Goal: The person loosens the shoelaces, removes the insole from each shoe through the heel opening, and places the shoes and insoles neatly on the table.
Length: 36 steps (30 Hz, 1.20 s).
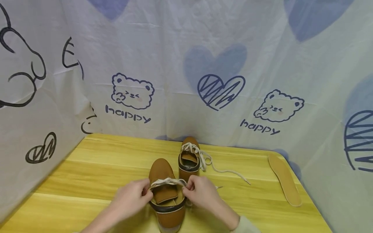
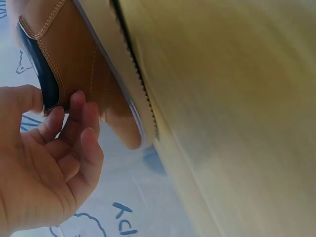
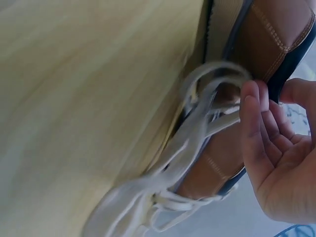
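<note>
A brown lace-up shoe [image 1: 165, 194] with a dark collar and white laces lies toe-away at the table's front middle. My left hand [image 1: 132, 195] pinches the left edge of its opening; in the left wrist view, thumb and fingertips [image 2: 78, 98] meet at the dark collar. My right hand [image 1: 204, 194] pinches the opening's right edge, with the thumb inside and fingers outside. White laces [image 3: 182, 143] hang loose below the right hand in the right wrist view. The shoe's tongue shows inside the opening between both hands.
Just beyond, to the right, a second brown shoe [image 1: 189, 157] stands near the back curtain, its lace [image 1: 230, 171] trailing right. A tan insole [image 1: 284, 181] lies at the right edge of the yellow wooden table [image 1: 96, 165]. Printed white curtains [image 1: 175, 64] enclose the back and sides.
</note>
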Tool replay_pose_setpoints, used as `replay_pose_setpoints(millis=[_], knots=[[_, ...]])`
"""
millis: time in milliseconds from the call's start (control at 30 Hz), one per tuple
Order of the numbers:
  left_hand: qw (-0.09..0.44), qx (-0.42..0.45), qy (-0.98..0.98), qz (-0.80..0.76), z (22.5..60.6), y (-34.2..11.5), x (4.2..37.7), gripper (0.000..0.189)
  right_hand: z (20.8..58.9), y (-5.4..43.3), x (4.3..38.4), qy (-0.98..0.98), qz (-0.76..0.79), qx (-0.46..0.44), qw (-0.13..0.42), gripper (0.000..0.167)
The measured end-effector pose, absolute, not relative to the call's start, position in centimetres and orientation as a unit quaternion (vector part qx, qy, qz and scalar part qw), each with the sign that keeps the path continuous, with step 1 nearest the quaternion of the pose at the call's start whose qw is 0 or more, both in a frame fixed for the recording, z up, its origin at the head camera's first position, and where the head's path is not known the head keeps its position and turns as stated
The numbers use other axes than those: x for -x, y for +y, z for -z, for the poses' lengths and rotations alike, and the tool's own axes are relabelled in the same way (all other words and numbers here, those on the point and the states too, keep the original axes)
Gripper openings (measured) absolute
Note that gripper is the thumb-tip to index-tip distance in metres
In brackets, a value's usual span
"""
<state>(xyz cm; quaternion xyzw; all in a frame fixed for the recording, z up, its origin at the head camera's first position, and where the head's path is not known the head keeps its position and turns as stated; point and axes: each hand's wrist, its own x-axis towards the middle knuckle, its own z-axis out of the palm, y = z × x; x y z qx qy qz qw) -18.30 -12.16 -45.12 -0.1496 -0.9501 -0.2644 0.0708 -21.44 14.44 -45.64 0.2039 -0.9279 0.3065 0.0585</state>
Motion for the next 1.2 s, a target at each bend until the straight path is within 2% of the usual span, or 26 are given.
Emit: replay_pose_setpoints(millis=[233, 433, 733, 967, 1100, 1200], knots=[[0.036, 0.127, -0.95, 0.282, 45.6, -13.3, 18.0, 0.031, 46.3, 15.7, 22.2, -0.922, -0.332, -0.197, 0.017, 0.02], [0.036, 0.129, -0.951, 0.28, 45.4, -13.0, 18.1, 0.031, 46.1, 15.6, 21.9, -0.918, -0.34, -0.201, 0.022, 0.022], [0.079, 0.154, -0.948, 0.265, 44.9, -11.7, 18.4, 0.032, 45.8, 14.3, 20.9, -0.914, -0.33, -0.224, 0.079, 0.024], [0.089, 0.161, -0.947, 0.264, 45.3, -11.7, 18.9, 0.035, 45.5, 14.0, 20.2, -0.913, -0.322, -0.235, 0.086, 0.02], [0.13, 0.194, -0.927, 0.293, 45.7, -12.7, 19.9, 0.023, 45.3, 14.1, 19.2, -0.904, -0.327, -0.259, 0.099, 0.019], [0.172, 0.253, -0.907, 0.291, 46.0, -13.8, 21.4, 0.011, 45.1, 14.2, 18.2, -0.894, -0.326, -0.284, 0.117, 0.018]])
